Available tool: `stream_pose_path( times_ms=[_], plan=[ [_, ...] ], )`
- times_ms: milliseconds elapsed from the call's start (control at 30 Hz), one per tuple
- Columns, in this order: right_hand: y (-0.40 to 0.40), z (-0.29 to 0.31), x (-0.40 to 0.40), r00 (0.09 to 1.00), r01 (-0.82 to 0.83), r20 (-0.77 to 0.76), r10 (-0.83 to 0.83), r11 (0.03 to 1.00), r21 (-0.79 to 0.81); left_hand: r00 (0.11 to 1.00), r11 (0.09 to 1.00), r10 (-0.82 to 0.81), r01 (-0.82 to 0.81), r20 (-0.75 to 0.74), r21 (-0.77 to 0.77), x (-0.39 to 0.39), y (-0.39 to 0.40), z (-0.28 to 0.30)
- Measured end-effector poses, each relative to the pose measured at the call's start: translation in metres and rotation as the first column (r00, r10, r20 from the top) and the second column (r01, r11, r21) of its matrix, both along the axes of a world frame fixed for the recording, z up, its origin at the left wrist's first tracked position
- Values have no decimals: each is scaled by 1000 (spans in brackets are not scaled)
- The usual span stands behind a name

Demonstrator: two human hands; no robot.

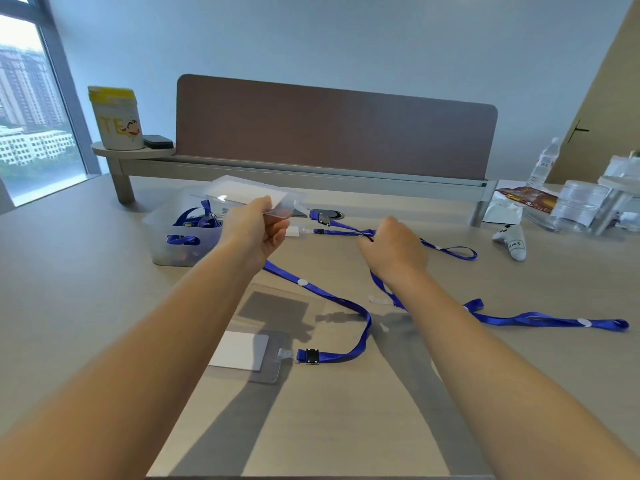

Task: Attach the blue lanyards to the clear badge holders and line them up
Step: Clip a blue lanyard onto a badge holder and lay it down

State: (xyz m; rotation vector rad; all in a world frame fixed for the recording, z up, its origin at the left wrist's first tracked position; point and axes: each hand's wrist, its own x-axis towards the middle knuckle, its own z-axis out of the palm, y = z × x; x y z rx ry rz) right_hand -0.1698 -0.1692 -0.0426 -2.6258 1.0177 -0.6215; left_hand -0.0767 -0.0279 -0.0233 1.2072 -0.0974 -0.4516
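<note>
The left hand (pixel 258 230) held a clear badge holder (pixel 252 195) raised above the desk (pixel 86 289), pinching its near edge. The right hand (pixel 393 249) gripped a blue lanyard (pixel 343 226) whose black clip (pixel 323 217) hung just beside the holder's tab. Nearer the person, a second badge holder (pixel 249 351) lay flat with a lanyard (pixel 346 303) clipped to it. A third lanyard (pixel 540 319) trailed off to the right. A translucent bin (pixel 180 233) with more lanyards stood beside the left hand.
</note>
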Motion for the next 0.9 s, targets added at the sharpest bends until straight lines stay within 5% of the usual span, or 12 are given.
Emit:
stream_pose_path(
  times_ms=[100, 167, 267, 333, 400, 600, 767, 900],
  plan=[
    [-11, 1, -6, 997, 62, -49, -57, 992, 111, 1000, 1000, 5, -5, 0, -6, -2, 0, 1],
    [-11, 2, -10, 999, 8, 42, -30, 895, 446, 1000, 1000, 3, -3, -14, -8, -3, -1, 0],
    [-7, 1, -13, 928, -307, 367, -67, 425, 852, 999, 1000, -5, 4, -34, -21, -6, -4, -2],
    [-10, -2, -12, 791, -560, 580, -197, 150, 815, 999, 999, -28, 26, -35, -43, -9, -7, -4],
    [-14, -2, -8, 660, -697, 668, -344, 52, 715, 998, 996, -55, 52, -42, -66, -10, -9, -9],
    [-46, -3, 6, 438, -649, 586, -681, 212, 731, 998, 996, 66, -66, -9, 59, 11, -19, -33],
    [-88, -10, 10, 598, -262, 478, -643, 407, 875, 975, 923, 219, -222, 44, 314, 41, -42, -54],
    [-128, -15, 18, 658, -159, 394, -642, 392, 906, 956, 884, 293, -273, 8, 380, 62, -64, -66]
  ],
)
